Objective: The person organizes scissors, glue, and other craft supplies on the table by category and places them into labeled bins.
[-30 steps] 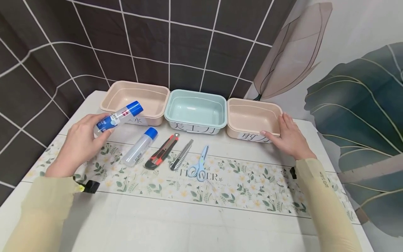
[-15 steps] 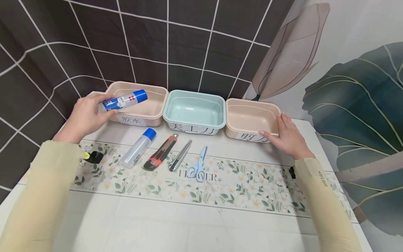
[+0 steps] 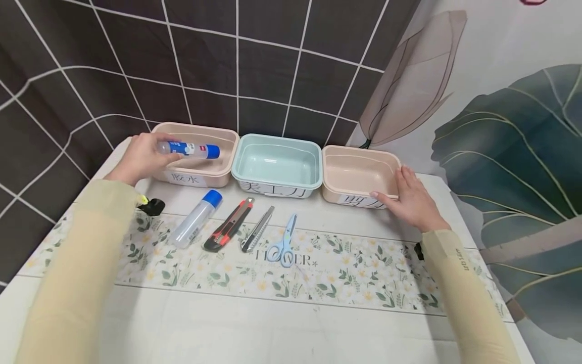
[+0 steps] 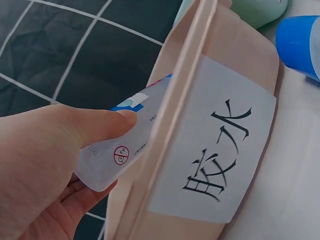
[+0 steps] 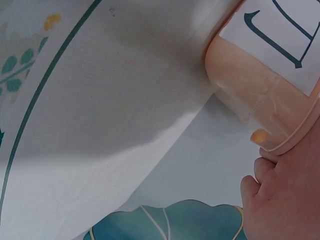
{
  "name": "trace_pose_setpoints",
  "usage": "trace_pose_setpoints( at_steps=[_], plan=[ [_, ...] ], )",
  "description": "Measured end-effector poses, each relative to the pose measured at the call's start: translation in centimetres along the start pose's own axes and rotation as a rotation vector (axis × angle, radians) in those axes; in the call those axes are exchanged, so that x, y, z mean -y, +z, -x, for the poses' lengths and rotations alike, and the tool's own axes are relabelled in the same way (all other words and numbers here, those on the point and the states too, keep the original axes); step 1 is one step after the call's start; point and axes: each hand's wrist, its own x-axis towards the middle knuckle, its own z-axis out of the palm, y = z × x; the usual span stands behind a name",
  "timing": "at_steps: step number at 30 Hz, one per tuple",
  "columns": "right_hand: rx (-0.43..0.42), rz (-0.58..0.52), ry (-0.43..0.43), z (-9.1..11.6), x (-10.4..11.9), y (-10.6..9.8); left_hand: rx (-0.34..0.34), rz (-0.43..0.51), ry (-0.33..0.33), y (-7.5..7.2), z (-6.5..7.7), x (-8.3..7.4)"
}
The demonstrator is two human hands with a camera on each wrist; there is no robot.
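My left hand holds a clear glue bottle with a blue cap and blue label. The bottle lies nearly level within the opening of the left pink bin. In the left wrist view the thumb presses on the bottle's lower end, and the bin's rim hides its cap. At the other end of the row, my right hand rests against the corner of the right pink bin, thumb on the front rim and fingers laid straight along its side. The right wrist view shows only part of that hand.
A light blue bin stands between the pink ones; all carry Chinese labels. In front lie a second blue-capped glue bottle, a red-and-black utility knife, a slim utility knife and blue scissors. A dark grid curtain hangs behind.
My left hand has carried the glue bottle forward and right, from in front of the left bin to within its opening. The right hand stays on its bin.
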Motion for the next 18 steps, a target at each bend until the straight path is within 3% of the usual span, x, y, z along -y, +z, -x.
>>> trace_pose_setpoints(
  at_steps=[7, 18],
  plan=[
    [0.003, 0.007, -0.007, 0.2, 0.0, 0.0, 0.017, -0.016, 0.023, 1.3, -1.0, 0.5],
    [-0.022, 0.004, -0.010, 0.1, -0.2, 0.2, 0.024, -0.061, 0.020, 1.4, -1.8, 0.8]
  ],
)
